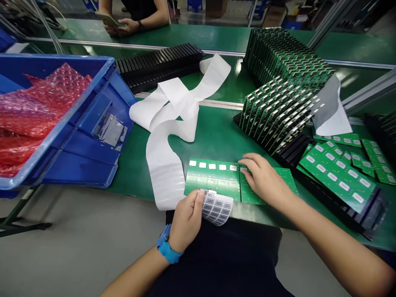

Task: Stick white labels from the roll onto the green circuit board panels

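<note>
My left hand [187, 218], with a blue wristband, pinches a sheet of printed labels [218, 210] between thumb and fingers at the table's front edge. The sheet curls down over the edge. Long white backing paper [165, 165] trails from it across the table. Behind the sheet lies a green circuit board [213, 181] with a row of white labels along its far side. My right hand [261, 175] is over an adjoining green board [284, 179], its bent fingers apart. Its fingertips are at a small label [243, 169] near that board's left edge.
A blue bin [83, 119] with red bubble wrap stands left. Black slotted racks [161, 62] lie behind the paper. Upright boards [275, 111] fill racks at the right, near loose labelled boards [340, 169]. Across the bench, a person's hands [123, 27] hold a phone.
</note>
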A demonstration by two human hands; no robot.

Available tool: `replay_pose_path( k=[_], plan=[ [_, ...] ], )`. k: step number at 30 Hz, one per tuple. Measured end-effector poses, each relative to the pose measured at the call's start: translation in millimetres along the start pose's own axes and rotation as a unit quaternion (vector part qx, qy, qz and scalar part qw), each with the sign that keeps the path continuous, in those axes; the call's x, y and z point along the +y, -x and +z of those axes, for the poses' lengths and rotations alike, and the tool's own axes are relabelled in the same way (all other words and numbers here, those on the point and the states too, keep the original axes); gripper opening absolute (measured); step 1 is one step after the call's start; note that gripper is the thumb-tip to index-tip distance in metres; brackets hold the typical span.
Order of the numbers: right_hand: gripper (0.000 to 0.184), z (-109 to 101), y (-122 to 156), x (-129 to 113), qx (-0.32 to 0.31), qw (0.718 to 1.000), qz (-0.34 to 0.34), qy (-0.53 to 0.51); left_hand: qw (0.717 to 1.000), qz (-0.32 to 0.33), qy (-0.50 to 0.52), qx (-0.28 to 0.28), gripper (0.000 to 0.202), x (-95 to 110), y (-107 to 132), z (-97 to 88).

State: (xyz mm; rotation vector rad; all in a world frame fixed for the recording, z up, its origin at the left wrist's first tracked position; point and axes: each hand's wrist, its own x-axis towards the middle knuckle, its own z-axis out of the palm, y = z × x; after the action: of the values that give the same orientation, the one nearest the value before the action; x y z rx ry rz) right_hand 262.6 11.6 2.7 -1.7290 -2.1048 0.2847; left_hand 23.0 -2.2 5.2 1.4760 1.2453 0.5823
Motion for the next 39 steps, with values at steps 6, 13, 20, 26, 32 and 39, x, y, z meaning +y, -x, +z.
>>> replay_pose_path(
  k=[6, 13, 20, 26, 32, 39],
  plan=[
    [0.012, -11, 11, -52, -0.045, 0.964, 0.031, -0.262, 0.997, 0.051, -0.034, -0.045, 0.036, 13, -4, 14.1],
    [0.021, -25, 4, -32, -0.066, 0.891, 0.181, -0.412, 0.992, 0.077, -0.073, -0.063, 0.039, 11, -6, 16.8],
    [0.019, -39, -10, 46, -0.182, 0.956, 0.188, -0.134, 0.945, 0.199, -0.137, -0.221, 0.027, 21, -9, 35.1],
    [0.016, -29, -9, 38, -0.17, 0.974, 0.132, -0.065, 0.945, 0.195, -0.165, -0.206, 0.027, 18, -13, 45.5],
    [0.019, -31, 6, 28, -0.065, 0.991, 0.083, 0.078, 0.949, 0.179, -0.161, -0.205, 0.026, 18, -14, 44.2],
    [0.025, -50, 10, 48, -0.166, 0.963, 0.122, -0.175, 0.952, 0.166, -0.159, -0.204, 0.032, 22, -14, 46.0]
  ],
)
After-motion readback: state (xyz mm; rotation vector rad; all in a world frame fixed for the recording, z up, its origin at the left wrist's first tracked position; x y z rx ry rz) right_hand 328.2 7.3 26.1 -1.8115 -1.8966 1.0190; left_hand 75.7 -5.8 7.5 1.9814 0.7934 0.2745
